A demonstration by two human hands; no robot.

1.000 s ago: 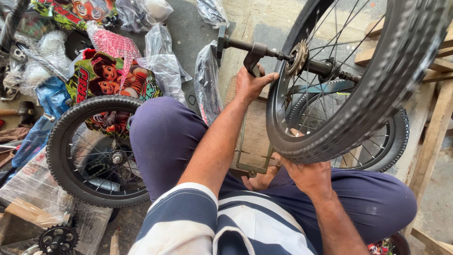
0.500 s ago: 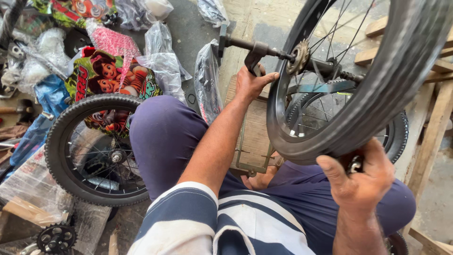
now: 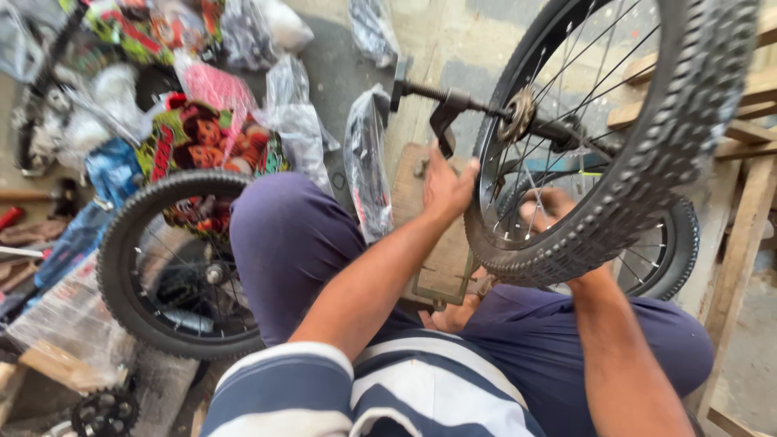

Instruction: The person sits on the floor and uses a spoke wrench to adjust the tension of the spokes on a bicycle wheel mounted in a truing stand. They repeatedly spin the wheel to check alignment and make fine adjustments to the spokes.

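A black knobby bicycle wheel [image 3: 647,154] stands upright in front of me, mounted on a dark axle bar [image 3: 453,99] with a small sprocket [image 3: 518,116] at its hub. My left hand [image 3: 443,184] grips the black bracket on the axle bar, just left of the wheel. My right hand [image 3: 544,209] reaches behind the wheel and shows through the spokes, fingers against the far side of the rim; whether it grips anything is hidden by the tyre. I sit with purple trousers and a striped shirt.
A second wheel [image 3: 174,267] lies on the ground at my left knee. Another tyre [image 3: 668,259] sits behind the held wheel. Plastic-wrapped colourful parts [image 3: 202,133] are piled at the left. A wooden frame [image 3: 740,243] stands at the right. A chainring [image 3: 104,411] lies bottom left.
My right hand left the bottom of the tyre, swung out to the right, and now sits behind the wheel, seen through the spokes. My left hand has stayed on the axle bracket.
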